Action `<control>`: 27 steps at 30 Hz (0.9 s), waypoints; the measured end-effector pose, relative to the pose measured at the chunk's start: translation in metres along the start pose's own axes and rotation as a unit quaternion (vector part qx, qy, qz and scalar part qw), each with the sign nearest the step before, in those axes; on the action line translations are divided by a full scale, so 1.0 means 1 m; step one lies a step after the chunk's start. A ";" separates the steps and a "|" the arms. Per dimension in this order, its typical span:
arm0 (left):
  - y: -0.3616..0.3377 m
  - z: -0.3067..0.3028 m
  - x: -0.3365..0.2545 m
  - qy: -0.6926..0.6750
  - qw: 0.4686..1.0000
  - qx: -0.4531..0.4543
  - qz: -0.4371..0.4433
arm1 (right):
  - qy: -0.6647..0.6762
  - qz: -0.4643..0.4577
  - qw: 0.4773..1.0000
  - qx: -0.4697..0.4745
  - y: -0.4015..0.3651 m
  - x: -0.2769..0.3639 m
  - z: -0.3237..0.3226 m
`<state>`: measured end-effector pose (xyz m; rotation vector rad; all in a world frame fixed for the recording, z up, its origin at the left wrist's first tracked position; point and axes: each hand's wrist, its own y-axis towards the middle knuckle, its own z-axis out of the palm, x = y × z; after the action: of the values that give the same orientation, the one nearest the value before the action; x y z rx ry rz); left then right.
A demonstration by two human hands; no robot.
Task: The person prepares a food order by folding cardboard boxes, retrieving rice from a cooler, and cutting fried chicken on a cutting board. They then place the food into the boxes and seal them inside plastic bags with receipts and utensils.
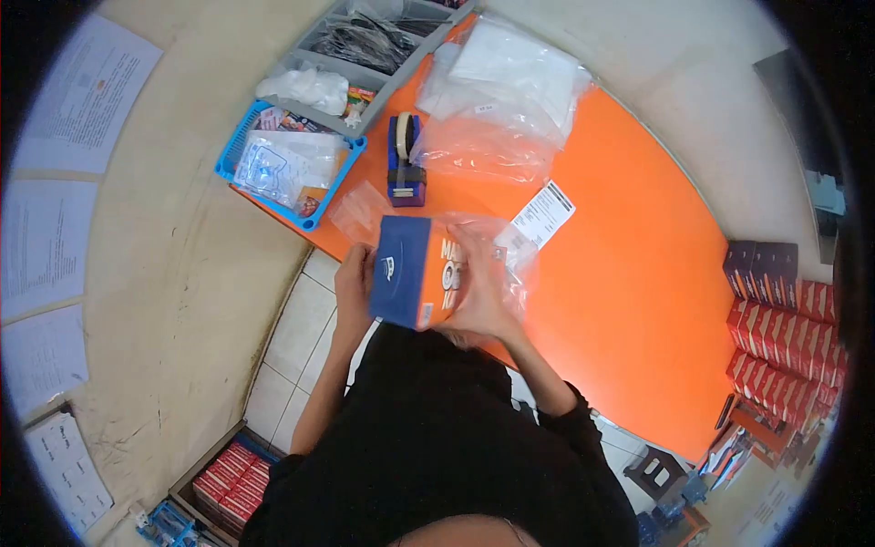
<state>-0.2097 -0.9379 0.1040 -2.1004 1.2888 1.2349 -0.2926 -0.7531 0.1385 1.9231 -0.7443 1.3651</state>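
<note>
Between my two hands, near the front edge of the orange table, is a blue and orange box with white lettering. My left hand is closed against the box's blue side. Across the orange side lies my right hand, its fingers wrapped round the box. Clear plastic film spreads beneath and beside the box. A white printed label lies to the right of the box. Beyond the box stands a blue tape dispenser with a roll of tape.
Clear plastic bags lie at the table's far side. A blue basket with packets and a grey divided tray stand at the left. Red boxes are stacked at the right; more red boxes are in a crate at lower left.
</note>
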 end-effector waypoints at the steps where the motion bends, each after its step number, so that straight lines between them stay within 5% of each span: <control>1: 0.004 -0.009 -0.014 0.023 0.998 0.026 -0.055 | -0.195 0.001 0.980 0.033 -0.001 -0.005 -0.008; 7: 0.008 -0.016 -0.009 -0.010 0.998 0.068 0.015 | -0.416 0.012 0.903 0.106 -0.006 0.025 -0.038; 12: 0.013 -0.013 0.013 0.018 0.999 -0.005 0.045 | -0.392 0.058 0.909 0.129 -0.010 0.013 -0.026; 14: 0.009 -0.013 0.027 -0.003 0.999 -0.047 -0.010 | -0.330 0.034 0.934 0.132 -0.015 0.015 -0.040; 17: 0.005 -0.016 -0.004 -0.113 0.993 0.013 -0.045 | -0.350 0.030 0.920 0.172 -0.011 0.024 -0.050; 24: -0.017 0.002 0.024 -0.050 0.997 0.010 -0.054 | -0.401 0.069 0.913 0.028 0.001 -0.013 0.000; 27: -0.029 -0.001 0.005 0.020 0.994 -0.105 -0.012 | -0.426 0.085 0.899 0.045 0.000 -0.005 0.011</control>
<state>-0.1835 -0.9268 0.0974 -2.2895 1.1910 1.3757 -0.2880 -0.7611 0.1311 2.5877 -1.2867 0.5813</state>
